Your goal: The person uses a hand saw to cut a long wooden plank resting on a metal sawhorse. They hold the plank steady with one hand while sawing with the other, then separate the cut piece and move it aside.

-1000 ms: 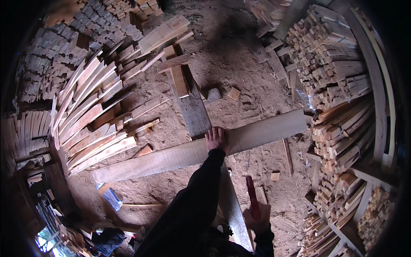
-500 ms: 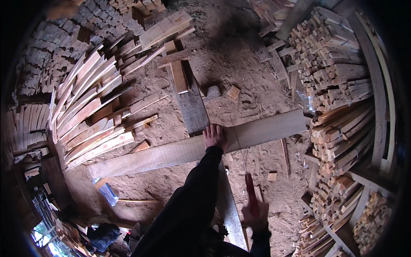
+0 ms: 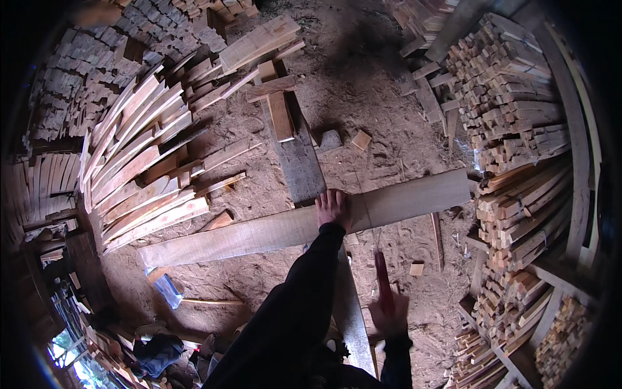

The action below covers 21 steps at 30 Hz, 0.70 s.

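Observation:
A long, wide wooden plank (image 3: 259, 232) lies crosswise over a grey beam (image 3: 299, 165). My left hand (image 3: 334, 209) presses down on the plank near its middle, fingers curled at its far edge. To the right and nearer, my right hand (image 3: 389, 313) is closed round the red handle of a handsaw (image 3: 383, 275). Its thin blade points away from me and meets the plank just right of my left hand. The blade is faint, and how deep it sits in the wood cannot be made out.
Sawn boards (image 3: 146, 168) fan out at the left. Stacked sticks (image 3: 512, 214) line the right side. Short blocks (image 3: 280, 117) lie on the beam's far part. Small offcuts (image 3: 416, 268) and a blue-and-clear plastic piece (image 3: 168, 292) rest on the dirt floor.
The saw and my right hand have shifted slightly away from me, toward the plank. My left hand stays on the plank. The whole view has moved a little.

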Tool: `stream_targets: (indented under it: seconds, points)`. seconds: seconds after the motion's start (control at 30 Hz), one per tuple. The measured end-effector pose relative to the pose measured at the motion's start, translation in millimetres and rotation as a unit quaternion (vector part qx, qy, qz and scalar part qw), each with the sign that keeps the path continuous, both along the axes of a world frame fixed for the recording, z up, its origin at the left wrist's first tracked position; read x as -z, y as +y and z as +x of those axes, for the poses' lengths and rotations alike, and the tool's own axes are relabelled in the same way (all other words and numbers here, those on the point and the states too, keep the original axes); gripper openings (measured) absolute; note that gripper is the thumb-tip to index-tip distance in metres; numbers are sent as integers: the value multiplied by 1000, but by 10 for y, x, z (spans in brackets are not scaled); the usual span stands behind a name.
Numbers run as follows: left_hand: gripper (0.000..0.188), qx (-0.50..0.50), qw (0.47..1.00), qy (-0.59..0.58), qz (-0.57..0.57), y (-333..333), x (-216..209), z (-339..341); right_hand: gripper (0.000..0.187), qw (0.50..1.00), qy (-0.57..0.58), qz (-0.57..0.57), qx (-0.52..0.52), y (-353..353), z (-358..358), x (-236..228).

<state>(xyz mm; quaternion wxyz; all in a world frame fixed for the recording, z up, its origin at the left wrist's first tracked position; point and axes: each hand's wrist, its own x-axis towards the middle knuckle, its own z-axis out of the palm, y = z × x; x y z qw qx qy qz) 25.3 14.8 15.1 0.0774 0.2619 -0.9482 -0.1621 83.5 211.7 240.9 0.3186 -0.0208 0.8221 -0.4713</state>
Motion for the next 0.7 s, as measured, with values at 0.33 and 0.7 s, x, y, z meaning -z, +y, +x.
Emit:
stream_targets:
  seconds: [0.33,0.7]
  points:
    - [22,31,999,2,26,91,32,-28,19,996,80,-23,33,-751,-957,1161]
    - [23,22,999,-2,33,-33,98,28,13,998,51,23,-2,-245,-80,-55]
